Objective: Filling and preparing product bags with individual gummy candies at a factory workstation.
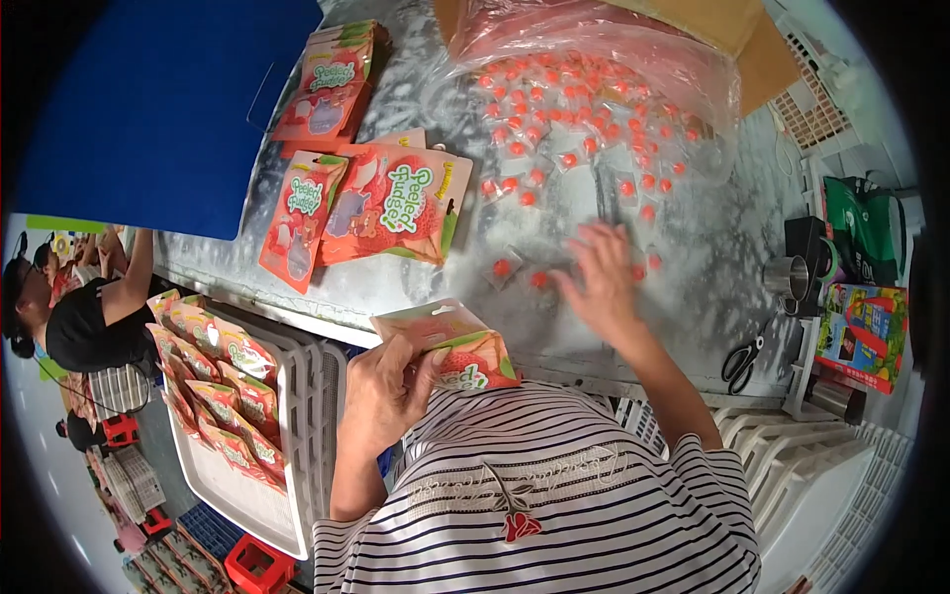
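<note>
My left hand (384, 396) grips a red and green candy pouch (485, 358) at the table's near edge, thumb on its front. The pouch's top, with a hang hole, faces away from me. Over the table my right hand (606, 287) is stretched out, fingers apart and slightly blurred, with nothing visible in it. Close to its fingertips lie single clear-wrapped red candies (538, 280). Beyond them spreads a loose heap of the same wrapped candies (584, 109), spilling from a large clear plastic bag (693, 74).
Flat pouches (396, 203) lie in piles on the table's left, beside a blue panel (148, 109). Filled pouches stand in a white tray (297, 416) at lower left. Scissors (742, 364) and a metal cup (785, 277) are at the right edge. A co-worker (89, 322) is at far left.
</note>
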A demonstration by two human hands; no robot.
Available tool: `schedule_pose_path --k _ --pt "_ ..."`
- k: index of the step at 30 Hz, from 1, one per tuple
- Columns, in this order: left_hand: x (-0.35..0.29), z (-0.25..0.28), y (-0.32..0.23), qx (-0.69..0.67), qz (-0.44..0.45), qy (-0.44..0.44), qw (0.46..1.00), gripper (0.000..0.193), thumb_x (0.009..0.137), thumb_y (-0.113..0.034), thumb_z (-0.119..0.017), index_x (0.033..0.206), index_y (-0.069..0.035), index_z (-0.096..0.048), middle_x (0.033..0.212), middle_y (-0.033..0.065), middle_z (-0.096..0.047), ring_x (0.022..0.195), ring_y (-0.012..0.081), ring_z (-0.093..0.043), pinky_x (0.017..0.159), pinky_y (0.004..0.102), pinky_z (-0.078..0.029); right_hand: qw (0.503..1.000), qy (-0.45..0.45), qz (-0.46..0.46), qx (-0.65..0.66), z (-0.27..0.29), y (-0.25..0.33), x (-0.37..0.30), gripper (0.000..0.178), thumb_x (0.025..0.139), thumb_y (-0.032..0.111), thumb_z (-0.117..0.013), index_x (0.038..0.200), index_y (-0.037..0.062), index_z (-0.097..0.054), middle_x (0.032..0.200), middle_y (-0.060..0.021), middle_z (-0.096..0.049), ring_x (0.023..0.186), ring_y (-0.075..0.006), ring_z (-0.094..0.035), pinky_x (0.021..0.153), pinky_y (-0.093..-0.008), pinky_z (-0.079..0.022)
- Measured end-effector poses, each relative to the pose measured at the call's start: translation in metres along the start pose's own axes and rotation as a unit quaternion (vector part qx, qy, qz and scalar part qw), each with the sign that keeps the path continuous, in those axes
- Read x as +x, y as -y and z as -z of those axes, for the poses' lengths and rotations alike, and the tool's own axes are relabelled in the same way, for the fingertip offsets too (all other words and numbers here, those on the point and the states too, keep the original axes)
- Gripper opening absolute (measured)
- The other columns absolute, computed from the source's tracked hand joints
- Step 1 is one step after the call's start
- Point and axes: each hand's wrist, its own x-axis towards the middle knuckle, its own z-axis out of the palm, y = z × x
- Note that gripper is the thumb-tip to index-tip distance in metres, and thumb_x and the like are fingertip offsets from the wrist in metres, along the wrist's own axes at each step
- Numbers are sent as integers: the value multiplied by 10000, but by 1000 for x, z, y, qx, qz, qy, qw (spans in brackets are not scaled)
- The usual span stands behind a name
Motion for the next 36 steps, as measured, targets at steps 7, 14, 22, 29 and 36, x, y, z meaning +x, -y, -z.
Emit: schedule_pose_path --k 7,14,22,29,36 --pt "-3 1 -1 -3 14 3 1000 112 853 -105 -686 891 -13 -635 638 128 -591 505 253 -573 486 330 -451 998 52 42 9 -30 19 -13 204 776 97 -670 961 33 -614 1264 -134 -506 1277 -361 -398 1119 -578 -213" --pt "1 0 -4 6 6 4 1000 140 864 -121 -683 913 -1 -632 662 141 -615 523 271 -587 504 334 -461 968 199 25 150 -27 64 1 297 775 73 -599 1066 12 -611 1235 -169 -520 1233 -361 -436 1051 -465 -363" --pt "-3 0 -6 16 19 41 999 156 866 -110 -678 980 -9 -646 699 154 -633 536 265 -601 518 329 -471 985 132 44 105 -54 40 37 365 868 151 -590 1213 35 -563 1239 -131 -526 1172 -336 -470 975 -405 -417" --pt "10 -4 -9 -16 21 17 1000 128 860 -121 -686 901 -17 -625 698 143 -625 547 269 -605 514 339 -469 990 -62 -122 -17 16 -18 -14 650 777 382 -748 1264 15 -523 1339 -196 -462 1242 -378 -407 1059 -524 -277" --pt "16 -9 -16 5 -31 56 998 138 818 -89 -707 915 -31 -629 723 155 -620 603 345 -612 544 409 -487 980 -18 -190 -50 -11 -4 -12 803 750 511 -734 1365 79 -449 1423 -266 -297 1323 -474 -255 1081 -627 -162"
